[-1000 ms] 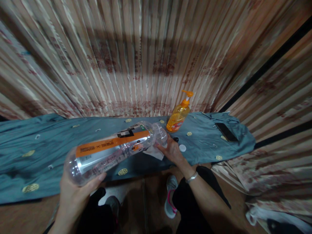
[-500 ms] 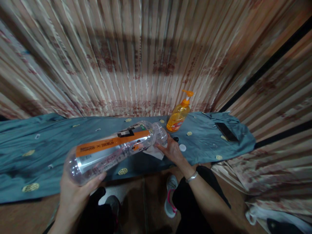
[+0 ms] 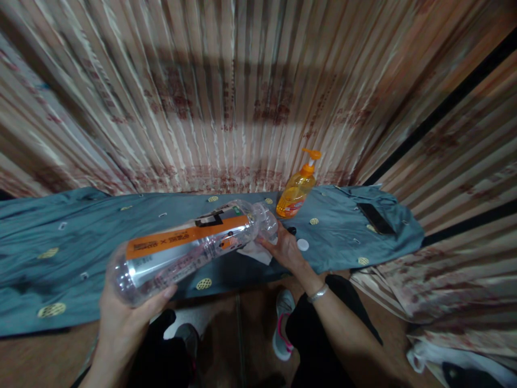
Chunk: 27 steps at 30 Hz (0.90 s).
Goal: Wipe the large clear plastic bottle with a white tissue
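Note:
A large clear plastic bottle (image 3: 189, 250) with an orange and silver label lies tilted in the air above the table. My left hand (image 3: 121, 315) cups its base, fingers wrapped round it. My right hand (image 3: 285, 249) is closed at the bottle's neck end, where a white tissue (image 3: 254, 252) shows just under the mouth. A white bottle cap (image 3: 302, 245) lies on the cloth right of my right hand.
A blue-grey cloth (image 3: 60, 253) with yellow round motifs covers the table. An orange pump dispenser (image 3: 297, 188) stands at the back. A black phone (image 3: 375, 218) lies at the right end. Striped curtains hang behind. My legs and shoes show below.

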{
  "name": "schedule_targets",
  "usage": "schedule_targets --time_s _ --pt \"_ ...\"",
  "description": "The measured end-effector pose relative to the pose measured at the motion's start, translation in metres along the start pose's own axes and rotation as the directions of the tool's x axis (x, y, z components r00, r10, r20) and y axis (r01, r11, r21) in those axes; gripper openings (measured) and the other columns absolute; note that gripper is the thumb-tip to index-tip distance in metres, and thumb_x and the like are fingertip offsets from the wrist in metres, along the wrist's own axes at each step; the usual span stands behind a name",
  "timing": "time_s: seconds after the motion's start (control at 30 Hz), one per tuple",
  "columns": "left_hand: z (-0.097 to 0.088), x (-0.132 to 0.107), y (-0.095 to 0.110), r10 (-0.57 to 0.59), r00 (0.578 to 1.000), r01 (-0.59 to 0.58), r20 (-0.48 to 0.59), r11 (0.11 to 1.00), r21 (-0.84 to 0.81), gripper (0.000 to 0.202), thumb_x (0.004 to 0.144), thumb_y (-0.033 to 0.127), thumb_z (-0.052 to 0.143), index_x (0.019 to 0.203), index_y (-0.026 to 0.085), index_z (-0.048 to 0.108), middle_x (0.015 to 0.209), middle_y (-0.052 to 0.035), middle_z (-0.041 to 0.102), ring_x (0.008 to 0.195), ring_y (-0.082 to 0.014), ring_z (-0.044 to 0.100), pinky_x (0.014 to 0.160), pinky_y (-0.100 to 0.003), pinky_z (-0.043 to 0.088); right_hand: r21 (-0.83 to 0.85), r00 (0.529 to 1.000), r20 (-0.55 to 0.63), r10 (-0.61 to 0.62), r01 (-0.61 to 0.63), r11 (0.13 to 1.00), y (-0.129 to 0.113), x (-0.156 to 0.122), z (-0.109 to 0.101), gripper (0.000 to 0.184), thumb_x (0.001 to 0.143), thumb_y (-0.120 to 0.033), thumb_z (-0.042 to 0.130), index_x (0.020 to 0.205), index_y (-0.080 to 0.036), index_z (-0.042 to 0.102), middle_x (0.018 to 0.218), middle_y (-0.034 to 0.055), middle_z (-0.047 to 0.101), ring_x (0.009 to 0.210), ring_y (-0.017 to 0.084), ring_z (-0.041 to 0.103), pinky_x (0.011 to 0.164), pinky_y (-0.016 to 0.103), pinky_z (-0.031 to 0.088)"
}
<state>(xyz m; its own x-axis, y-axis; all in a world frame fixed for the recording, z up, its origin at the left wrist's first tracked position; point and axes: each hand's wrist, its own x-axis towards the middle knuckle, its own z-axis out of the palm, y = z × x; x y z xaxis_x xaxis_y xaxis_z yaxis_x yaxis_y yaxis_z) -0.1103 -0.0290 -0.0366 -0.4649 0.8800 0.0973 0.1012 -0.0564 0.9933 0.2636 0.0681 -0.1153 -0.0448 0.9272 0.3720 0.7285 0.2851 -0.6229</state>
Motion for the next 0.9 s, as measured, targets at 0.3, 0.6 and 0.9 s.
schedule_targets --time_s 0.3,0.6,0.9 --pt "0.002 -0.0013 0.0001 0.033 0.999 -0.031 0.014 0.997 -0.072 0.123 0.039 0.036 0.116 0.153 0.026 0.072 0.144 -0.0109 0.083 0.124 -0.0292 0.082 0.1 -0.029 0.069 0.016 0.999 -0.02 -0.029 0.03 0.999 0.0008 0.0001 0.0004 0.077 0.101 -0.049 0.087 0.166 -0.019 0.06 0.134 0.0198 0.087 0.119 0.039 0.087 0.101 0.054 0.073" --pt "0.0005 -0.0001 -0.0004 0.062 0.998 -0.061 0.014 0.998 -0.035 0.117 0.044 0.037 0.115 0.153 0.026 0.074 0.145 -0.0111 0.083 0.127 -0.0311 0.082 0.1 -0.032 0.07 0.033 0.999 -0.018 -0.036 0.037 0.999 -0.0021 0.001 -0.0013 0.082 0.099 -0.039 0.091 0.171 -0.024 0.056 0.134 0.0182 0.087 0.122 0.04 0.087 0.104 0.059 0.074" --pt "0.0035 0.0009 -0.0015 0.043 0.999 -0.043 0.007 0.997 -0.069 0.12 0.039 0.037 0.116 0.151 0.026 0.074 0.143 -0.0113 0.084 0.124 -0.0315 0.082 0.096 -0.03 0.071 0.017 0.999 -0.022 -0.029 0.029 0.999 -0.0005 0.0003 0.0008 0.076 0.098 -0.04 0.092 0.165 -0.022 0.061 0.133 0.0188 0.088 0.12 0.04 0.087 0.102 0.057 0.074"
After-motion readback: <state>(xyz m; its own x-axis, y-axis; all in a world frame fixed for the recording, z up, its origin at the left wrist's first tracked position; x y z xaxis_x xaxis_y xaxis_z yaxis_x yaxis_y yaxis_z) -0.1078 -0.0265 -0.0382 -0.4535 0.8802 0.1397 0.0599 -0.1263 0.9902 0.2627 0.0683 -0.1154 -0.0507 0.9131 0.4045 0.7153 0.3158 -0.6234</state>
